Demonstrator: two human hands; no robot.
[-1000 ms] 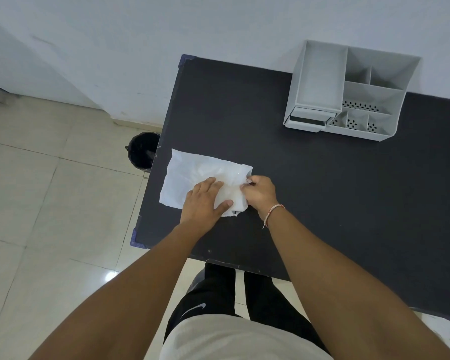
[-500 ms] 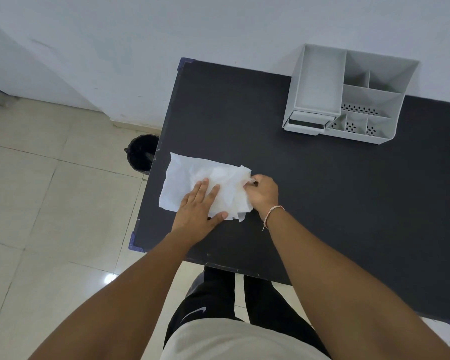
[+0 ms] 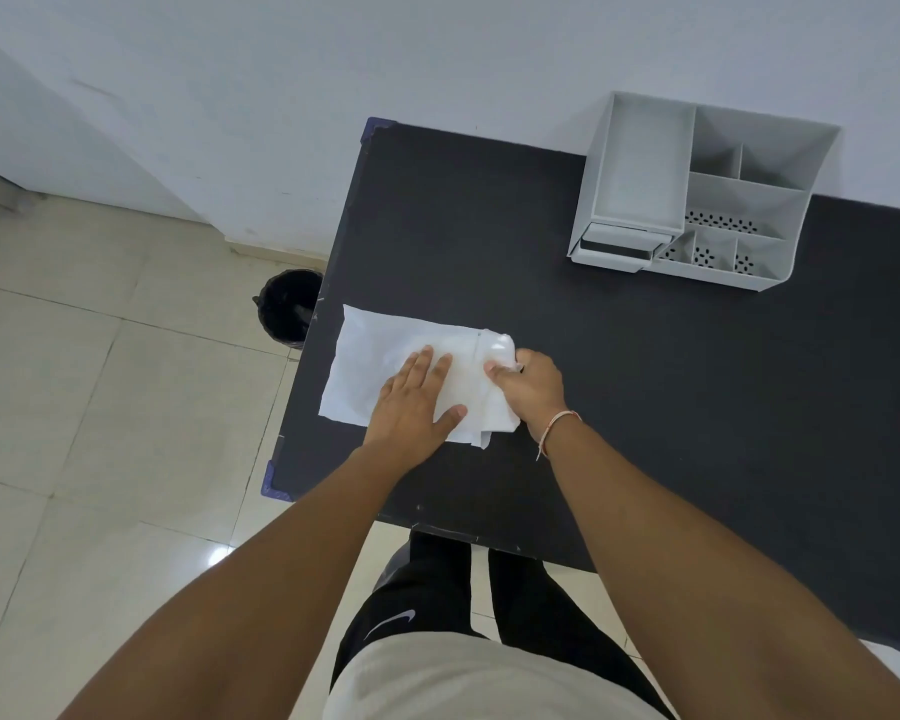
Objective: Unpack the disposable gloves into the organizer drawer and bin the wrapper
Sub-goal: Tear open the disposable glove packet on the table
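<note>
A white plastic glove pack (image 3: 380, 356) lies flat near the left edge of the black table (image 3: 489, 226). My left hand (image 3: 411, 402) presses flat on its middle, fingers spread. My right hand (image 3: 531, 387) pinches the crumpled right end of the pack. The grey organizer (image 3: 697, 194) stands at the table's back, against the wall, and its small drawer (image 3: 619, 244) sits slightly pulled out at its front left. A black bin (image 3: 287, 309) stands on the floor just left of the table.
The white wall runs close behind the table. Beige floor tiles (image 3: 100, 407) lie to the left. Blue corner guards (image 3: 274, 483) mark the table's left corners. My legs stand at the table's front edge.
My left hand has slid left and flattened on the pack, smoothing it. My right hand keeps its pinch on the right end.
</note>
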